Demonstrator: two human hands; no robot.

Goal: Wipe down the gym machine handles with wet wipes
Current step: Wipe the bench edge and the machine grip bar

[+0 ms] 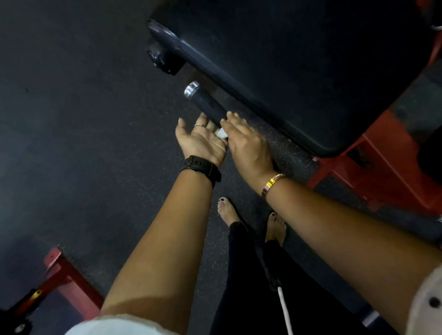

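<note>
The handle (pixel 209 106), a black grip with a shiny metal end cap (pixel 191 89), sticks out low beside the machine, slanting up and to the left just under the edge of a big black pad (pixel 295 69). A small white wipe (pixel 221 133) sits at the near end of the grip, showing only as a bit squeezed between the two hands.

The right hand (pixel 246 142) lies over the handle from above, fingers draped across the grip and thumb pinching the wipe against it. The left hand (pixel 200 140) is turned palm up just beside it, fingers loosely spread, fingertips reaching the underside of the grip and its heel touching the right hand. It wears a ring, with a black watch (pixel 202 167) on the wrist; a gold bracelet (pixel 272 183) circles the right wrist.

The far half of the grip, up to the cap, is bare. Dark speckled floor (pixel 64 135) lies open to the left. The red frame (pixel 382 164) closes in on the right, and another red piece (pixel 65 279) stands lower left. Two bare feet (pixel 228 212) stand below the hands.
</note>
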